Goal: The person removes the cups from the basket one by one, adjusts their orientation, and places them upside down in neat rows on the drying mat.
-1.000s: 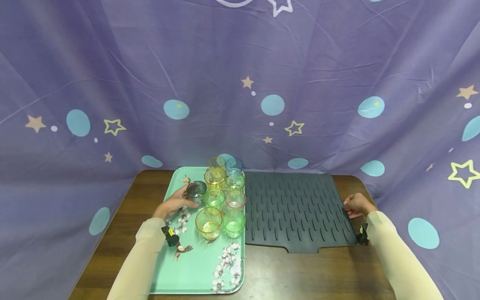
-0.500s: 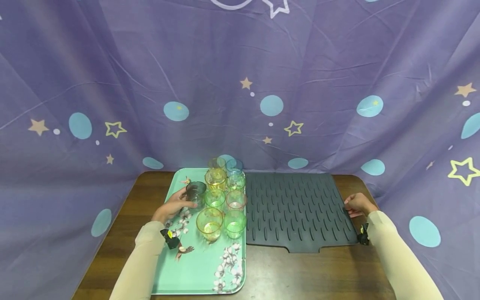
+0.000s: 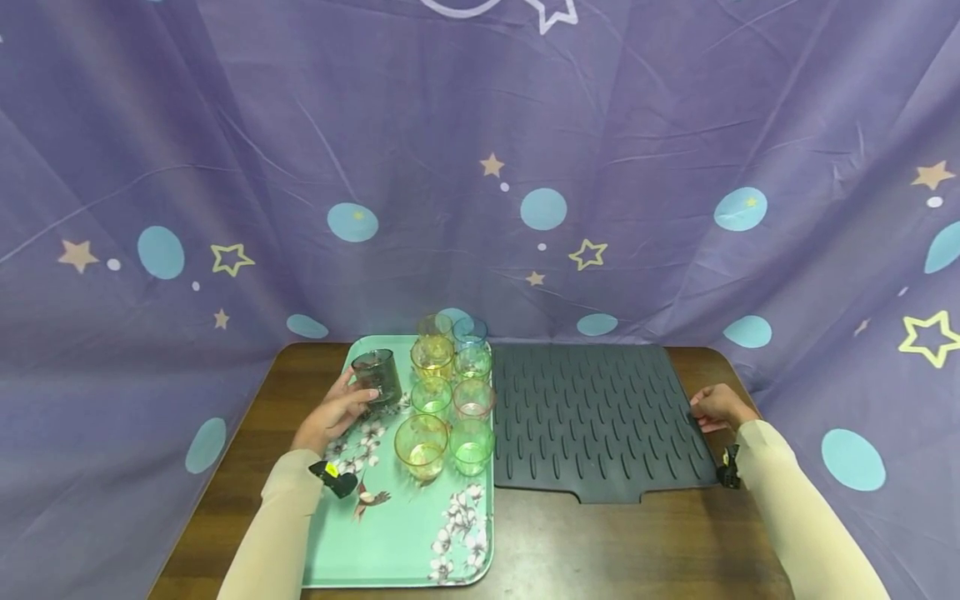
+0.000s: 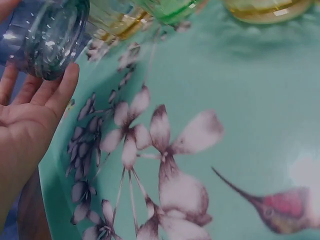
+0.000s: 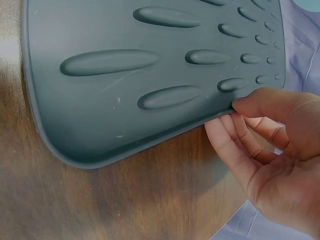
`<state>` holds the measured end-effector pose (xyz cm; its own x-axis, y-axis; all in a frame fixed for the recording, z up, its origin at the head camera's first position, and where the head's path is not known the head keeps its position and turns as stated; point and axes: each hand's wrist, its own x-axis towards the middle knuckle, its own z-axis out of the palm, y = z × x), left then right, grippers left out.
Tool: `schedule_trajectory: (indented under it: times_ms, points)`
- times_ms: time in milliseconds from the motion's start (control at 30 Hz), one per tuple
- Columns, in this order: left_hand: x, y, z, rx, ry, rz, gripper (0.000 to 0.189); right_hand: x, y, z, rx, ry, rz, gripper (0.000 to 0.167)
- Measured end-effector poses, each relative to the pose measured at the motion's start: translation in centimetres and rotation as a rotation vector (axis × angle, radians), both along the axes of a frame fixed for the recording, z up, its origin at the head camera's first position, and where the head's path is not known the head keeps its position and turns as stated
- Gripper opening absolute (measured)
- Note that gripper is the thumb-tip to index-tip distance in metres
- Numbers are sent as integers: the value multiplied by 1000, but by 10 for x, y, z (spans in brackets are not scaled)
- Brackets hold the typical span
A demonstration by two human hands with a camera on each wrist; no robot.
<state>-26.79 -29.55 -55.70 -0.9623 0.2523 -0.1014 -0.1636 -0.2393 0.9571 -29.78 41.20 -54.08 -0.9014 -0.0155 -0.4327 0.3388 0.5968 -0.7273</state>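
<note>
My left hand (image 3: 339,412) grips a dark grey glass (image 3: 378,379) above the left part of a mint green tray (image 3: 397,533). In the left wrist view the glass (image 4: 47,37) is tilted and its thick base shows, with fingers curled round its side. Several tinted glasses stand in two columns on the tray, among them a yellow-green glass (image 3: 422,450), a green glass (image 3: 471,448) and a pink-rimmed glass (image 3: 474,400). On the other side, my right hand (image 3: 718,408) pinches the right edge of a dark grey ridged mat (image 3: 600,417), thumb on top and fingers under the rim.
Tray and mat lie side by side on a brown wooden table (image 3: 570,550). A purple curtain (image 3: 450,125) with stars and dots hangs behind and around it. At the back of the tray a blue glass (image 3: 470,332) stands close to the curtain.
My left hand has drawn the dark grey glass away from the other glasses, to the left and up, and the glass now leans. The right hand keeps its place on the mat's edge.
</note>
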Motion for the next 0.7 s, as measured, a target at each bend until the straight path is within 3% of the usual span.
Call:
schedule_trajectory:
  times_ms: [200, 333, 467, 567, 700]
  points:
    - [0, 2, 7, 250, -2, 56, 60, 2, 0, 0, -14, -2, 1, 16]
    - [-1, 4, 15, 456, 34, 18, 53, 3, 0, 1, -21, 1, 2, 16]
    - [-4, 4, 23, 636, 12, -12, 53, 2, 0, 2, -20, 7, -3, 15]
    - [-6, 5, 30, 644, 12, -5, 53, 2, 0, 2, -27, 3, -2, 14]
    - [-8, 11, 48, 519, 48, 13, 50, 1, 2, 1, -33, -5, 5, 11]
